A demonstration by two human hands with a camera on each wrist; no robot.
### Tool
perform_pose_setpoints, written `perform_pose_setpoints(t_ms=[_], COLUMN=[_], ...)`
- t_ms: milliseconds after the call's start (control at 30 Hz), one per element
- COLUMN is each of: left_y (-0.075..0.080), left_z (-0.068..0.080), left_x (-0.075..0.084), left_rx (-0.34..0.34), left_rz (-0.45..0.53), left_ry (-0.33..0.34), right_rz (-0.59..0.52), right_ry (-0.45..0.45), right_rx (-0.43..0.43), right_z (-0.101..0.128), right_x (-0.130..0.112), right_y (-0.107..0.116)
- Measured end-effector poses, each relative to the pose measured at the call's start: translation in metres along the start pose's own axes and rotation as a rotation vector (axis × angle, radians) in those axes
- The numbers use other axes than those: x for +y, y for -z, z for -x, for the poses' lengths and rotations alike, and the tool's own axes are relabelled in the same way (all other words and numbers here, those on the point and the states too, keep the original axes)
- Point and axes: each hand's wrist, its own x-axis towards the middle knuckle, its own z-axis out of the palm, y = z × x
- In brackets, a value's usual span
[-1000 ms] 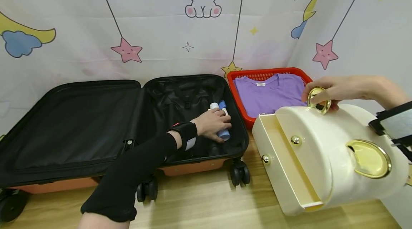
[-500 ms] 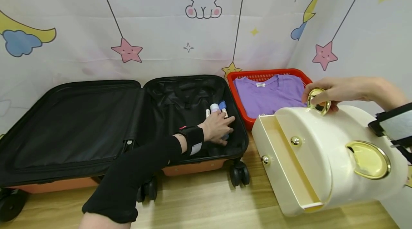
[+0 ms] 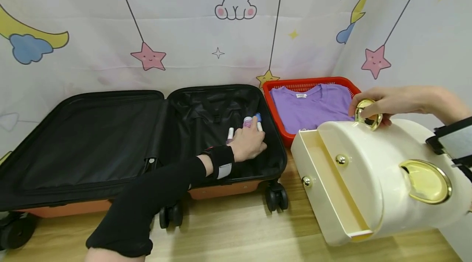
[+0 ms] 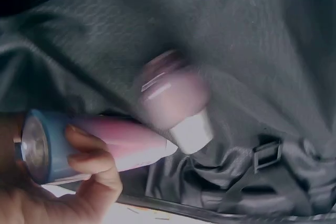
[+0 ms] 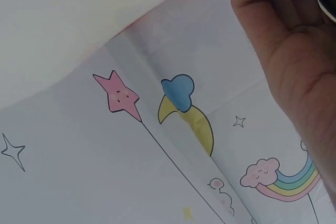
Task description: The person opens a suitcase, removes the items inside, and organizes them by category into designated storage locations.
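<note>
My left hand [image 3: 248, 143] is inside the right half of the open black suitcase [image 3: 217, 98]. Its curled fingers grip the lower part of a pink-and-blue bottle [image 4: 126, 140]. Close by lies a small purple bottle [image 4: 176, 95] with a white cap, blurred in the left wrist view. A blue-capped bottle [image 3: 258, 117] sits against the suitcase's right side, partly hidden by the fingers. At the right, my right hand [image 3: 376, 104] holds the gold ring handle [image 3: 365, 106] on top of a cream storage box [image 3: 391, 163]. The box's lower drawer [image 3: 324, 188] stands pulled out.
A red basket [image 3: 274, 110] with a folded purple shirt [image 3: 313, 106] stands behind the box, right beside the suitcase. The suitcase's other half [image 3: 92, 147] lies flat at the left. A printed cloth wall [image 3: 191, 28] rises behind everything.
My left hand's fingers were spread over the bottles and are now bent around one. The small white-capped bottle shows farther left than before. The right hand keeps its hold on the ring.
</note>
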Motion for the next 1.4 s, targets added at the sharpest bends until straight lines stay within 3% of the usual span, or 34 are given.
perform_pose_setpoints(t_ms=[100,167,367,567,733,867,1033,1233,1400], left_y=[0.016,0.027,0.055,0.063,0.064,0.064,0.071,0.09,0.105], left_z=[-0.003,-0.003,0.004,0.016,0.028,0.037,0.047,0.053,0.053], left_x=[-0.006,-0.012,-0.034,-0.056,-0.064,-0.061,-0.048,-0.022,0.011], left_rx=[-0.084,-0.124,-0.194,-0.266,-0.322,-0.311,-0.258,-0.305,-0.34], left_rz=[0.19,0.299,0.56,0.972,1.337,1.496,1.563,1.636,1.628], left_ry=[0.129,0.177,0.212,0.339,0.469,0.513,0.41,0.177,0.017], right_rz=[0.003,0.011,0.015,-0.01,-0.012,-0.013,0.008,-0.001,0.0], right_ry=[0.0,-0.003,-0.011,0.002,0.009,0.012,-0.003,-0.007,0.001], right_rx=[0.005,0.01,0.018,0.01,0.01,0.01,0.008,-0.005,0.006], right_z=[0.0,0.0,0.001,0.0,0.0,0.001,0.001,0.0,0.001], right_x=[0.0,0.0,0.001,0.001,0.001,0.001,-0.002,-0.003,-0.001], right_y=[0.0,-0.002,-0.003,-0.002,-0.002,-0.001,0.0,-0.001,0.0])
